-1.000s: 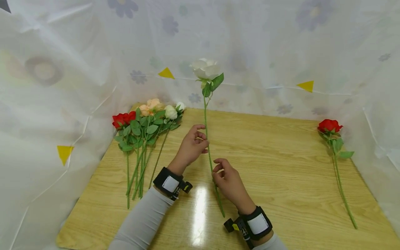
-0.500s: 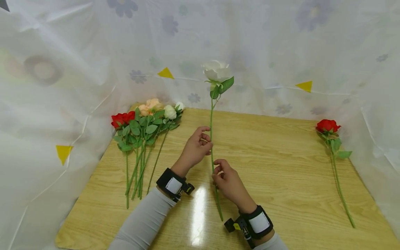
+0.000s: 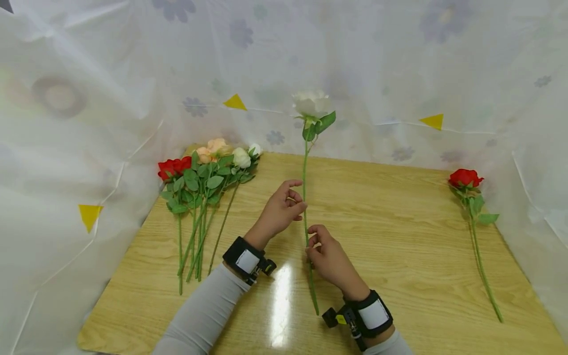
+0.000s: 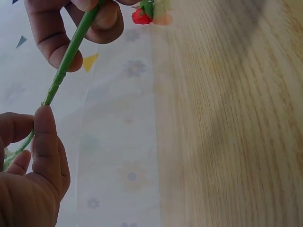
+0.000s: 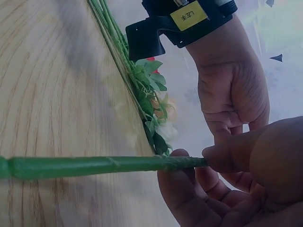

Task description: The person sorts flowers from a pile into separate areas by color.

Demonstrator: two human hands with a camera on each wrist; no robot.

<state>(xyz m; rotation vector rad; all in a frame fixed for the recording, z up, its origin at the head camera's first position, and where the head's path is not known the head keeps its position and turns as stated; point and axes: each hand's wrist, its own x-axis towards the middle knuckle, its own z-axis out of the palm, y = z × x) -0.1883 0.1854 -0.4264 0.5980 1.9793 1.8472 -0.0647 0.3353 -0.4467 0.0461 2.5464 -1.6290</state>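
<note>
A white artificial rose (image 3: 311, 105) with a long green stem (image 3: 305, 167) stands nearly upright between both hands, above the table. Around the middle of the stem, my left hand (image 3: 280, 211) pinches it between thumb and fingers. Lower down, my right hand (image 3: 329, 257) pinches the same stem, whose cut end hangs below that hand. In the left wrist view the stem (image 4: 73, 47) runs between the two sets of fingers. The right wrist view shows the stem (image 5: 94, 164) held between thumb and forefinger, with the left hand (image 5: 232, 94) beyond.
On the table's left lie several artificial roses: red (image 3: 174, 168), peach (image 3: 213, 149) and white (image 3: 241, 158), their stems toward me. A single red rose (image 3: 466, 178) lies at the right. A pale floral curtain (image 3: 355, 59) surrounds the wooden table (image 3: 399, 276).
Both hands keep hold of the stem. The white rose has shifted to the right and slightly down, becoming more upright. My left hand has moved right, closer to the right one.
</note>
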